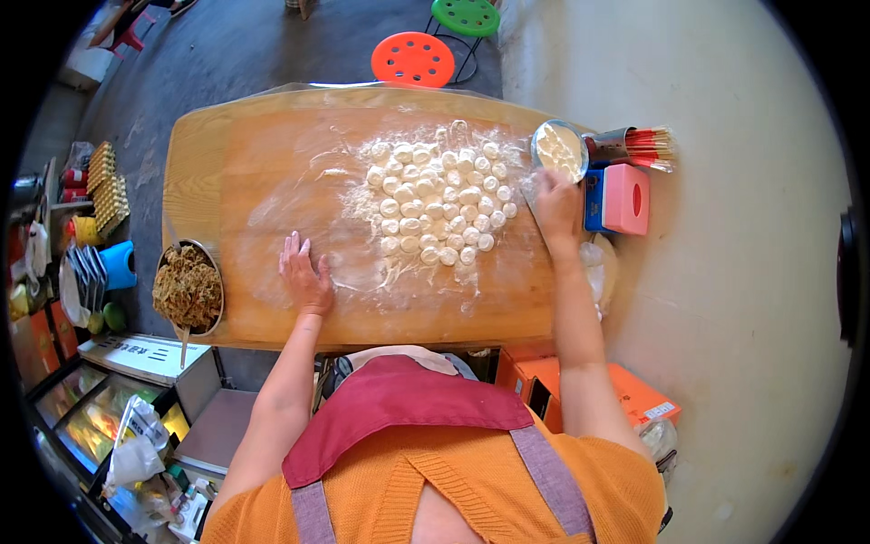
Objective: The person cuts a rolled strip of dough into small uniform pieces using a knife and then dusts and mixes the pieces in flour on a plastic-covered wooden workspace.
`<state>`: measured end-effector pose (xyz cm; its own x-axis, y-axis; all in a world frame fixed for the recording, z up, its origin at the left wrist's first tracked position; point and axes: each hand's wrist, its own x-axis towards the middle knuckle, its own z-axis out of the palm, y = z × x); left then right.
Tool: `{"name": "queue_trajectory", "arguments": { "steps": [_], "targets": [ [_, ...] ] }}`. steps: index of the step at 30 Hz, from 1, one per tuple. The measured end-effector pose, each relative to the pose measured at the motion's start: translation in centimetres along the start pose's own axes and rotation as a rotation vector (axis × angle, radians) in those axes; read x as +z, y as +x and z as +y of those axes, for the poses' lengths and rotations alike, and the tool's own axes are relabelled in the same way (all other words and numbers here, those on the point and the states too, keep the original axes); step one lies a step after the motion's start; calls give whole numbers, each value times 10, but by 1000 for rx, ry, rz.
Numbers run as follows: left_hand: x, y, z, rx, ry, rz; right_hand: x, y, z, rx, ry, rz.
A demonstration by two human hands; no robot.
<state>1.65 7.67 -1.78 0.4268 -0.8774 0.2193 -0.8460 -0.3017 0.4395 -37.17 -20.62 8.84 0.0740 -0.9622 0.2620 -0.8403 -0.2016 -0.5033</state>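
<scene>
Many small flattened dough pieces [410, 226] lie close together on a floured wooden board [272, 170]. Left of them, my left hand [305, 275] rests palm down on the board, fingers a little spread and dusted with flour, holding nothing. My right hand [558, 204] is at the near rim of a bowl of flour [560, 151] at the board's far right. Its fingers are curled and partly hidden, so I cannot tell whether they grip the rim or some flour. Loose flour [363, 200] surrounds the dough pieces.
At the left edge stands a bowl of brownish chopped filling [187, 285] with utensil handles sticking out. A chopstick holder [612, 145] and a pink tissue box [627, 199] sit beside the right wall. Stools [412, 60] stand beyond the table; orange boxes [612, 391] are near my right side.
</scene>
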Motion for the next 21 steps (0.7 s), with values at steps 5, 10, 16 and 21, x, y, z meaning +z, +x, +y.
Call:
{"name": "queue_trajectory", "arguments": {
  "steps": [5, 10, 16, 21],
  "targets": [
    [1, 5, 10, 9, -6, -16, 0, 52, 80, -61, -186, 12],
    [2, 4, 5, 13, 13, -11, -10, 62, 76, 117, -39, 67],
    [-2, 3, 4, 10, 10, -2, 1, -71, 4, 113, 144, -332],
    [3, 1, 2, 6, -7, -1, 23, -109, -16, 282, 112, -336]
  ]
}}
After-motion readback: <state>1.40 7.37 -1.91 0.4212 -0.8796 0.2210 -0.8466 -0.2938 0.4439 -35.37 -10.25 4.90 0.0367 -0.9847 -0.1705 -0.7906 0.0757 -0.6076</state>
